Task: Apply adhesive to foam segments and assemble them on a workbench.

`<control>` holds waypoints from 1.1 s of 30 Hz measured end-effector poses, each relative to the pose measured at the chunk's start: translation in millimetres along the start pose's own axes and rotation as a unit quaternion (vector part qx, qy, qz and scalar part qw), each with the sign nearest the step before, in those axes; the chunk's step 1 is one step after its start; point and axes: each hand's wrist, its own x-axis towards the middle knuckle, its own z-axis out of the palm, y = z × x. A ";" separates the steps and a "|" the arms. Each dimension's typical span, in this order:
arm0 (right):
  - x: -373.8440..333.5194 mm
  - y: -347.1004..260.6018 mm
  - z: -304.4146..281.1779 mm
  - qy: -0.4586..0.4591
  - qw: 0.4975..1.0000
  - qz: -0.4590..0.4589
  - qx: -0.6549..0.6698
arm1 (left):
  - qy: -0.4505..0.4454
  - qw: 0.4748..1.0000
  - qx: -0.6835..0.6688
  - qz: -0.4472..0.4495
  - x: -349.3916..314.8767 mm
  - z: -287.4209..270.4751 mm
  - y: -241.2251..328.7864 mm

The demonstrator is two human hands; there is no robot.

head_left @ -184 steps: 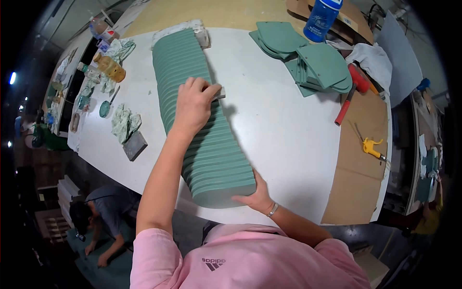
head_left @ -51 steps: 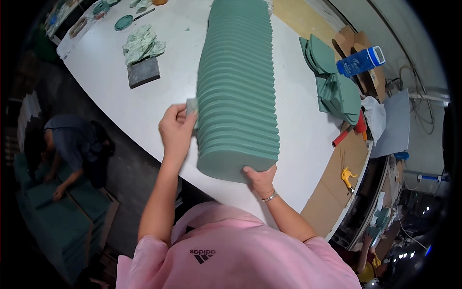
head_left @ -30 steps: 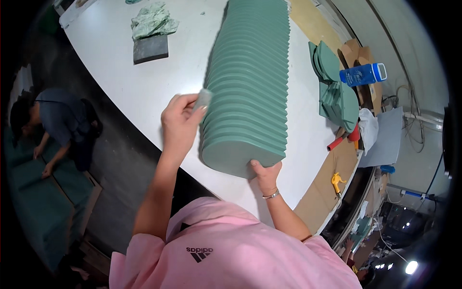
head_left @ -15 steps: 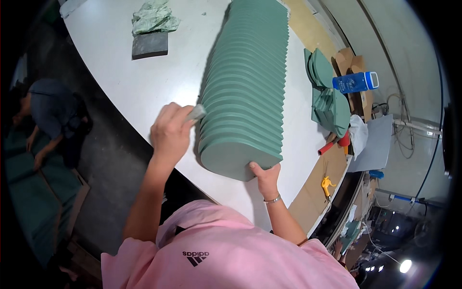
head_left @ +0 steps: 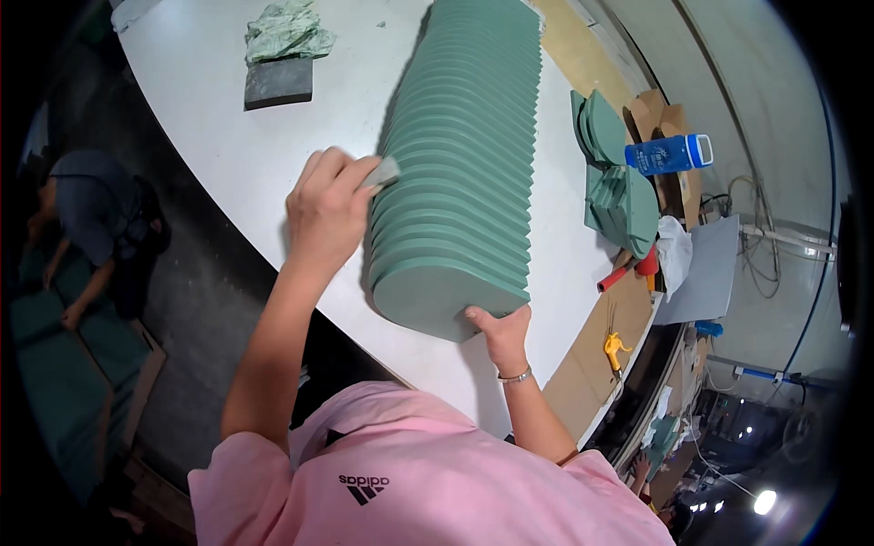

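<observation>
A long row of overlapping green boards (head_left: 455, 173) with rounded ends runs away from me over the white table (head_left: 200, 100). My left hand (head_left: 326, 205) is closed on a small pale grey block (head_left: 384, 175), which meets the rounded left edges of the row. What the block is made of I cannot make out. At the near end, my right hand (head_left: 503, 332) grips the lower right corner of the nearest board (head_left: 446, 296), thumb on its face and fingers hidden behind.
A dark grey block (head_left: 279, 84) and crumpled pale green paper or cloth (head_left: 289, 32) lie at the far left. On the right are more green boards (head_left: 624, 205), a blue bottle (head_left: 669, 155), a red-handled tool (head_left: 614, 278) and a yellow air gun (head_left: 616, 348). Another person (head_left: 100, 218) bends over green panels at left.
My left hand has moved away from me along the row's left edges with the pale block. The right hand keeps its hold on the nearest board.
</observation>
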 end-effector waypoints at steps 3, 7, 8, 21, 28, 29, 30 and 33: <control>1.8 1.7 -0.9 0.004 1.000 -0.015 0.002 | 0.005 1.000 -0.017 0.015 2.2 4.1 -1.6; 0.1 2.6 0.4 -0.009 1.000 0.000 0.002 | -0.023 0.999 0.038 -0.031 -16.3 -3.9 -17.1; 2.3 1.1 1.1 0.004 1.000 -0.027 0.015 | 0.005 1.000 -0.001 -0.014 -10.9 -1.7 -10.3; -0.8 -1.6 1.4 0.037 0.998 -0.046 -0.034 | -0.078 0.772 -0.503 -0.382 -95.2 -20.4 10.7; -3.7 -5.7 -0.3 0.033 0.999 -0.018 -0.014 | -0.076 0.770 -0.521 -0.361 -99.5 -14.6 11.4; -3.5 -2.3 -1.6 0.039 0.999 -0.027 -0.008 | -0.083 0.769 -0.519 -0.363 -98.8 -13.4 10.9; -3.5 -0.3 -2.5 0.045 0.998 -0.036 -0.003 | -0.083 0.769 -0.519 -0.363 -96.4 -13.5 10.1; -3.7 2.0 -3.1 0.055 0.998 -0.041 -0.015 | -0.097 0.804 -0.478 -0.340 -80.8 -13.9 8.2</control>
